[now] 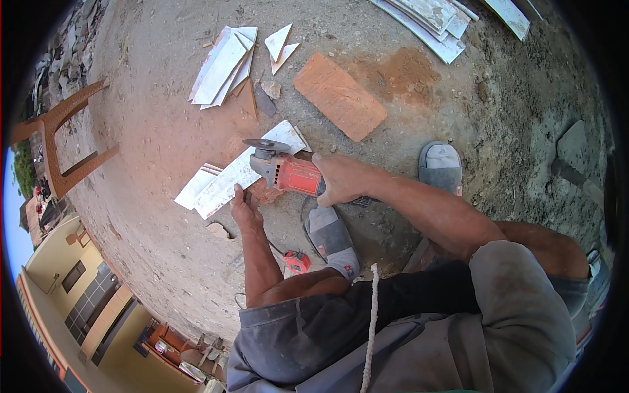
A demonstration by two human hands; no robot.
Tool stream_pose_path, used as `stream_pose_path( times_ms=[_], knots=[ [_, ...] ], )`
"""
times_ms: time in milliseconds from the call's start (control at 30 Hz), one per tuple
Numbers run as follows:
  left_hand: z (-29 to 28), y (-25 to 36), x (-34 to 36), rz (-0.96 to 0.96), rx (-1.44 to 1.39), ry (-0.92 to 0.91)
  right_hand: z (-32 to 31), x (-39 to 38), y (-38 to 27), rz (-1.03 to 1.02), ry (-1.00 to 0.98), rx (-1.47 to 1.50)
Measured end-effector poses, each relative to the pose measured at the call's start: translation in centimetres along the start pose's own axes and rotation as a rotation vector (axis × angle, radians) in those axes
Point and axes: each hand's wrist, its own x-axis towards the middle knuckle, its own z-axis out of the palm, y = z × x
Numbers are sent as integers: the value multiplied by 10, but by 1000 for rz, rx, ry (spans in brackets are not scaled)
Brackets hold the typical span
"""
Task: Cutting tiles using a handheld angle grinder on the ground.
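My right hand (339,179) is wrapped round the rear body of a red and grey angle grinder (296,174). Its cutting disc (268,145) lies over a long white tile strip (226,185), close to the upper edge; whether it touches is hard to tell. With its fingers at the strip's near edge, my left hand (245,208) grips the tile. The strip slants up to the right and rests partly over a reddish brick (265,193). More white tile pieces (192,186) lie under its left end.
Cut tile pieces (226,69) are stacked ahead on the dirt, beside small triangular offcuts (278,40). A large red brick (341,97) lies right of them. More tile strips (429,23) are farther right. A brown plastic chair (56,147) stands left. My slippered foot (331,232) is near the grinder cord.
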Motion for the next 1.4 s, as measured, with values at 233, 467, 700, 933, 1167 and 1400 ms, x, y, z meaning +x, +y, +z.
stream_pose_path(
  times_ms=[233, 467, 700, 933, 1167, 1400],
  knots=[
    [4, 0, -3, -15, 17, -6, -2, -5, 3, -2, 3, 7],
    [-1, 0, -1, 0, 1, -29, 5, 14, 3, 0, 15, -4],
    [-6, -2, 3, 3, 1, -34, -3, 4, -2, 13, -10, 10],
    [-4, -1, 2, 3, -12, -53, -6, -6, -2, 26, -30, -13],
    [-7, -1, 5, 9, 18, -5, -5, -11, 3, 31, -52, -9],
    [2, 0, -2, -15, 22, 3, -1, 1, 4, 19, -14, 1]
  ],
)
